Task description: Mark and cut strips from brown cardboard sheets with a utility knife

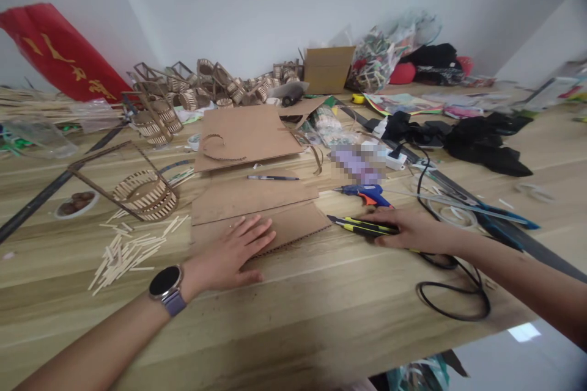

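Observation:
My left hand (238, 250), a watch on its wrist, lies flat with fingers spread on a piece of brown cardboard (293, 223) and the wooden table. To the right, my right hand (413, 229) grips a black and yellow utility knife (360, 226), its tip by the cardboard's right corner. A blue hot glue gun (369, 193) lies just beyond the knife. Behind my left hand a pen (273, 178) rests on cardboard, and a larger cardboard sheet (257, 128) sits farther back with a thin curved strip on it.
At left stand a small slatted basket (145, 194), a pile of short sticks (121, 259) and a white bowl (76, 205) of brown round things. Several more baskets and a cardboard box (329, 73) line the wall. A black cable (454, 319) loops at right, near scissors (486, 208).

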### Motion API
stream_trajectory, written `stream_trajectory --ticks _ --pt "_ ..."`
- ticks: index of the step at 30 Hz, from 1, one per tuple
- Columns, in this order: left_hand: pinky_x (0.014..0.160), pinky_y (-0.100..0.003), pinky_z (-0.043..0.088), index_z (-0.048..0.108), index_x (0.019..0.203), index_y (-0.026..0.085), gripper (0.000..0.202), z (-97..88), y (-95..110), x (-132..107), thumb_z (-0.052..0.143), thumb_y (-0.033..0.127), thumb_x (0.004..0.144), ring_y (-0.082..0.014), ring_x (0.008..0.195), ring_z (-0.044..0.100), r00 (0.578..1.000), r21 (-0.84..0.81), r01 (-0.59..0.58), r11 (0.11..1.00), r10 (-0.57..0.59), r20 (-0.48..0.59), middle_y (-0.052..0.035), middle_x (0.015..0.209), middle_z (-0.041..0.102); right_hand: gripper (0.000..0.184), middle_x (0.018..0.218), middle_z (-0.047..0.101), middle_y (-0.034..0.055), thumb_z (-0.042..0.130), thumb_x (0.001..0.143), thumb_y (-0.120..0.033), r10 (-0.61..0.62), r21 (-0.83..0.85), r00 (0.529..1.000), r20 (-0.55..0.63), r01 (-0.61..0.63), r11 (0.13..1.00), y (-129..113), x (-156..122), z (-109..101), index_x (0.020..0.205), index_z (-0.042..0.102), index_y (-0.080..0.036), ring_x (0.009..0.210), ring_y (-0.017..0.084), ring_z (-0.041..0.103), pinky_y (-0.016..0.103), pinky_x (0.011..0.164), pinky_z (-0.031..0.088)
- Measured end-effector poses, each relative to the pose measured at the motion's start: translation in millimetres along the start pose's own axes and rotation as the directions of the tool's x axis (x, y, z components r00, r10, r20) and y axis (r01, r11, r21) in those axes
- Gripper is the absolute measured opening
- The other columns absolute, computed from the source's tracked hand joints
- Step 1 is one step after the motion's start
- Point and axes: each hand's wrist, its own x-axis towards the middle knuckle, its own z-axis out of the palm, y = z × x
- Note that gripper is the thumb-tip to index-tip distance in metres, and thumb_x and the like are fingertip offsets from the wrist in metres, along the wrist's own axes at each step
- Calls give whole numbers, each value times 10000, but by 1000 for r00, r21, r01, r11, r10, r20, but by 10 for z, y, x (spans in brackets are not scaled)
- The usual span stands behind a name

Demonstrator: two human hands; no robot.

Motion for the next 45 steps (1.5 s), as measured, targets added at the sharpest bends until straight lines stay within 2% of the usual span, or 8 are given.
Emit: stream_trajectory --ticks 12,22,26,30,34,37,40,45 --pt "1207 -544 115 148 1588 186 809 58 81 16 304 682 967 -318 1528 86 1000 22 -29 999 28 9 -118 1642 194 499 1259 686 108 595 853 -404 -55 -77 998 10 55 996 31 -117 -36 1328 644 -261 1157 329 642 473 982 514" --pt "1192 -488 210 267 1563 208 833 25 128 17 296 748 928 -323 1499 200 997 -16 -72 997 72 11 -109 1623 273 516 1219 630 131 540 891 -374 -49 -72 996 -75 43 996 -109 -324 245 1384 585 -230 1144 305 612 457 995 495" --pt "1002 -371 425 607 1280 203 463 -181 91 235 283 447 1056 -248 1194 546 983 15 -176 984 177 -47 -93 1357 601 492 1220 637 132 513 906 -351 -68 -69 994 -90 62 996 -156 -364 312 1382 586 -250 1163 309 595 479 1016 482" --pt "756 -316 471 664 879 196 323 -229 136 666 421 346 1028 -201 865 593 976 72 -210 975 213 -45 -69 967 670 484 1264 636 130 514 904 -353 -56 -96 990 -133 44 994 -182 -386 356 1373 593 -261 1196 323 575 503 1036 467" --pt "951 -372 451 645 1146 207 321 -72 206 1010 391 367 1034 -232 1080 579 949 81 -248 965 259 -178 -97 1219 647 491 1302 612 147 518 907 -376 0 -107 985 -172 -19 994 -203 -433 426 1367 596 -224 1231 325 553 502 1054 456" --pt "1161 -436 296 470 1438 205 439 12 208 1109 321 311 1039 -256 1411 372 908 29 -356 934 353 -227 -75 1511 478 487 1272 616 149 533 891 -359 30 -104 978 -209 -52 993 -227 -460 480 1348 609 -210 1221 320 561 483 1040 473" --pt "1234 -428 188 371 1517 170 513 12 181 1132 316 277 1018 -237 1510 202 894 -41 -423 905 409 -185 -52 1583 379 482 1234 623 148 524 888 -332 15 -120 970 -241 -45 992 -257 -462 525 1345 610 -204 1187 309 583 464 1014 496" --pt "1252 -427 183 365 1525 170 536 -29 172 1143 337 265 998 -229 1518 178 905 -109 -415 903 398 -148 -45 1597 350 477 1194 631 139 489 902 -305 -11 -138 967 -254 -25 990 -316 -466 587 1358 600 -218 1119 284 619 439 973 525"
